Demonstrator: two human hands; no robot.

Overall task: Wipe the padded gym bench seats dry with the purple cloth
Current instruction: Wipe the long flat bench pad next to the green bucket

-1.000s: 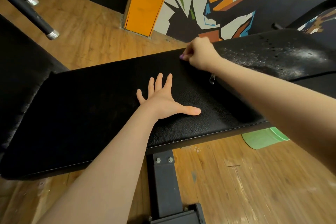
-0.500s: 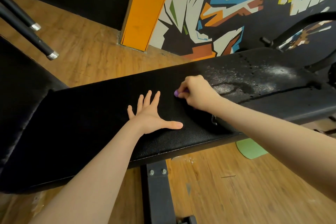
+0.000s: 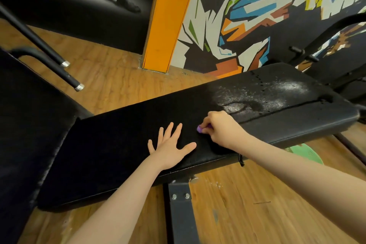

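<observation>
A long black padded bench seat [image 3: 122,140] runs across the view. Its far right part is speckled with white wet droplets [image 3: 263,93]. My left hand [image 3: 170,144] lies flat on the seat with fingers spread. Just to its right, my right hand [image 3: 219,128] is curled round the purple cloth [image 3: 200,128]; only a small purple bit shows past the fingers, pressed on the seat near the edge of the wet patch.
Another black padded seat [image 3: 25,125] lies at the left. The bench's dark metal leg [image 3: 180,212] stands on the wooden floor below. A green object [image 3: 305,152] sits under the bench at right. Black bars [image 3: 47,51] cross the upper left; a painted wall stands behind.
My right hand with the cloth has slid from the seat's far edge toward the near side. The left hand stays flat. The view has tilted up, showing more of the wet end.
</observation>
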